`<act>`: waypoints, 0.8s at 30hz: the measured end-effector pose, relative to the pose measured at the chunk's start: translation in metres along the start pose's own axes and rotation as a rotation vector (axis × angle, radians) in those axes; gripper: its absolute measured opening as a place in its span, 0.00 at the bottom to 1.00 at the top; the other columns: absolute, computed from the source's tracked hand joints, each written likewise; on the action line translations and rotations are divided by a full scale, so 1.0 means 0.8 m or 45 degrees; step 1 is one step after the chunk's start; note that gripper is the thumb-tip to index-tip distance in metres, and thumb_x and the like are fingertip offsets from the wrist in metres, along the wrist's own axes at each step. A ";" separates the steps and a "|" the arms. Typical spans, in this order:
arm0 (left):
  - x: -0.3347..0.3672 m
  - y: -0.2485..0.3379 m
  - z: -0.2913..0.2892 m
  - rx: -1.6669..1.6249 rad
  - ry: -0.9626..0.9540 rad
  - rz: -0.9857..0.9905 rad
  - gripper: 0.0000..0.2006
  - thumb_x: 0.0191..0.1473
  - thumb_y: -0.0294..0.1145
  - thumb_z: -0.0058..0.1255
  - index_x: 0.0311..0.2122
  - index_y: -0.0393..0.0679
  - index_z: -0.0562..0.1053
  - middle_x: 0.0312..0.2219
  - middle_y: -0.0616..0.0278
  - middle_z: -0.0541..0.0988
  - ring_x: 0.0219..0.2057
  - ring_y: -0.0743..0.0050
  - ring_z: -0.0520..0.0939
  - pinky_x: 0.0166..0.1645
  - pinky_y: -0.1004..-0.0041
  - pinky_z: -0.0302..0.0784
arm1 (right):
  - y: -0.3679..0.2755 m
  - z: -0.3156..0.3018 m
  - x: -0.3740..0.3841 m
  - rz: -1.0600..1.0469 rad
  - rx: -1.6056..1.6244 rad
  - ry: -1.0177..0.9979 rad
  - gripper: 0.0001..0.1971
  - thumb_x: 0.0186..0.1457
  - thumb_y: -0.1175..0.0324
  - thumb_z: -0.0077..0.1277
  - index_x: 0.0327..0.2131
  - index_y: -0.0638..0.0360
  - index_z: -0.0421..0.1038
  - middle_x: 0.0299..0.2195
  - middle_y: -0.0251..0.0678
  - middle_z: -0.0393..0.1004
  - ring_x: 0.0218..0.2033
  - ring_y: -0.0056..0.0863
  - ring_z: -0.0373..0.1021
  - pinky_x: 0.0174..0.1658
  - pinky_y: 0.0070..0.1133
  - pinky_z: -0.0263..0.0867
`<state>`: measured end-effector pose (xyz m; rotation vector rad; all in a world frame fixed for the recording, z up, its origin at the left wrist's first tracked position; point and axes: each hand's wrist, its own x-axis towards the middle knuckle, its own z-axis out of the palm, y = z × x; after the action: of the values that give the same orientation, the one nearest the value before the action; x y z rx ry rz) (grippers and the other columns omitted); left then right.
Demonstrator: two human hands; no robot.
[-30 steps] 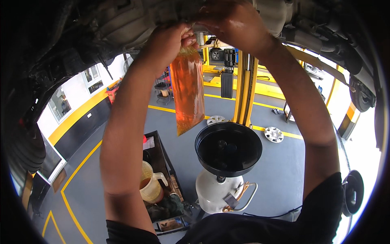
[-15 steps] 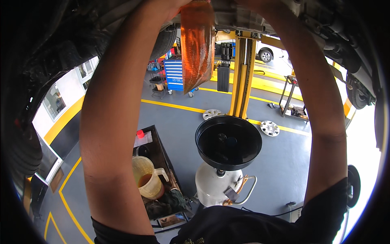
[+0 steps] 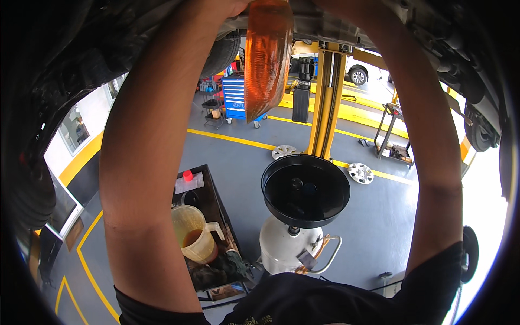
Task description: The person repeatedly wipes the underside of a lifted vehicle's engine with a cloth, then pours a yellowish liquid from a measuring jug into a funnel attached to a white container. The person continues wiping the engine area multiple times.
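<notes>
Both my arms reach up toward the underside of a raised vehicle. At the top edge, my left hand [image 3: 234, 7] is at the upper left of a clear, soft-looking plastic bag [image 3: 266, 62] of orange-red fluid and appears to grip it; its fingertips are cut off. The bag hangs tapering to a point at its lower end. My right hand [image 3: 331, 4] is up against the dark underbody to the right of the bag, its fingers hidden. Below stands a wide black drain pan [image 3: 306, 203] on a white tank [image 3: 276, 249] with a bent handle.
At lower left, a dark tray cart [image 3: 208, 187] bears a plastic jug [image 3: 197, 238] with brownish fluid, a red cap [image 3: 188, 175] and dark rags. A yellow lift post [image 3: 324, 103], blue tool chest [image 3: 234, 97], two wheel covers [image 3: 361, 173] and a black cart [image 3: 391, 132] stand farther off.
The bag has shifted slightly right and up in the picture, and my left forearm slightly left. Both hands stay raised at the underbody.
</notes>
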<state>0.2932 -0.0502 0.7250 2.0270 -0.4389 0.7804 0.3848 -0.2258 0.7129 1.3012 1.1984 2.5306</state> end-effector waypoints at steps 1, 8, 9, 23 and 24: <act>0.000 0.000 0.001 0.143 0.120 0.036 0.14 0.65 0.34 0.37 0.26 0.48 0.68 0.22 0.68 0.70 0.23 0.76 0.70 0.33 0.70 0.70 | 0.001 0.000 -0.008 0.032 -0.026 -0.001 0.07 0.55 0.63 0.56 0.36 0.49 0.79 0.37 0.34 0.79 0.43 0.32 0.73 0.46 0.31 0.67; 0.001 0.015 0.004 0.468 0.139 -0.066 0.16 0.63 0.36 0.40 0.23 0.46 0.72 0.20 0.65 0.73 0.22 0.72 0.71 0.34 0.65 0.70 | -0.110 -0.070 -0.095 1.256 1.650 0.115 0.19 0.56 0.81 0.54 0.52 0.61 0.68 0.43 0.36 0.79 0.44 0.24 0.76 0.47 0.23 0.73; 0.003 0.021 0.003 0.515 0.143 -0.073 0.16 0.63 0.36 0.41 0.24 0.46 0.72 0.21 0.64 0.74 0.23 0.71 0.72 0.34 0.65 0.70 | -0.142 -0.075 -0.098 1.401 1.841 0.073 0.26 0.56 0.61 0.67 0.52 0.62 0.67 0.40 0.42 0.79 0.43 0.29 0.78 0.44 0.28 0.75; 0.014 0.063 0.027 1.575 0.374 -0.026 0.09 0.58 0.32 0.52 0.28 0.41 0.79 0.27 0.49 0.81 0.29 0.54 0.82 0.37 0.61 0.76 | -0.254 -0.093 -0.027 1.868 3.751 0.603 0.29 0.48 0.83 0.63 0.51 0.54 0.60 0.35 0.35 0.74 0.29 0.27 0.75 0.30 0.28 0.74; 0.011 0.064 0.030 1.629 0.398 -0.019 0.09 0.57 0.32 0.53 0.29 0.40 0.79 0.28 0.48 0.82 0.30 0.53 0.82 0.37 0.60 0.76 | -0.253 -0.094 -0.024 1.886 3.830 0.665 0.29 0.48 0.84 0.63 0.51 0.54 0.60 0.35 0.36 0.74 0.29 0.28 0.75 0.30 0.29 0.74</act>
<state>0.2790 -0.0982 0.7530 2.9278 0.3963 1.5862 0.2861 -0.1375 0.5408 -0.0298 -1.0630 0.7934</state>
